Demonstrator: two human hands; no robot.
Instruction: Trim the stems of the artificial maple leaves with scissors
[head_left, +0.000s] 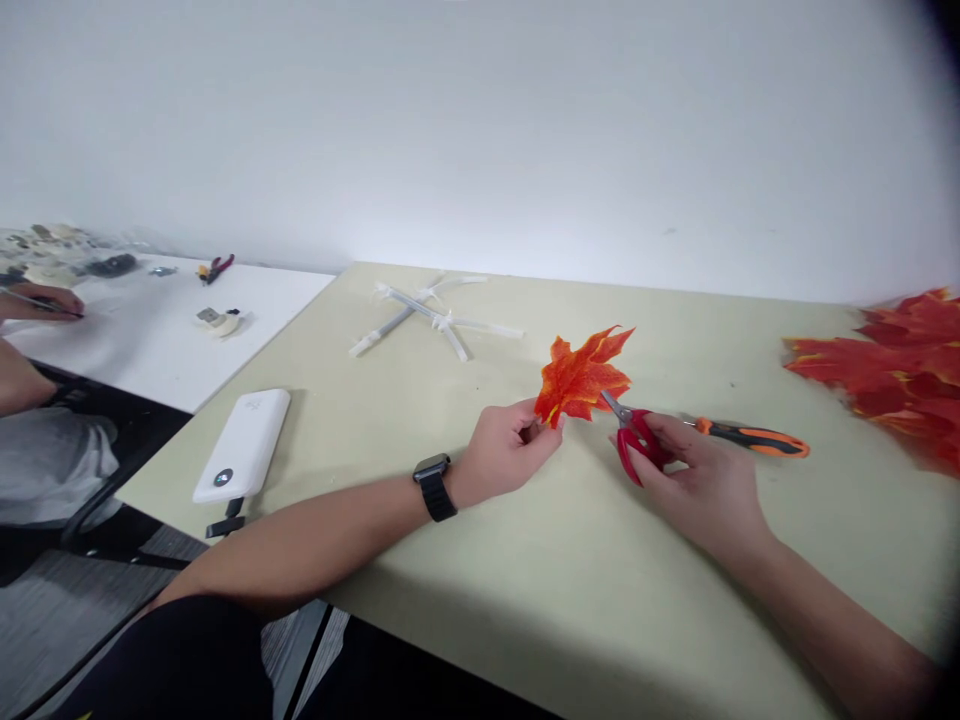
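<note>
Pinched at its base between the fingers of my left hand [514,445] is an orange-red artificial maple leaf [581,378], raised over the table. My right hand [701,490] grips a pair of scissors [636,445] with red handles; the short metal blades point up and left at the leaf's lower right edge. Whether the blades touch the leaf I cannot tell. Just beyond my right hand, a screwdriver [754,438] with an orange and black handle lies on the table, its shaft partly hidden by the hand.
More red maple leaves [892,370] are heaped at the right. Clear plastic tubes tied in a cross [420,315] lie at the back. A white power bank [244,445] with a plugged-in cable rests at the left edge. At the adjoining white table [157,330], another person's hand [56,300] is near pliers [216,268].
</note>
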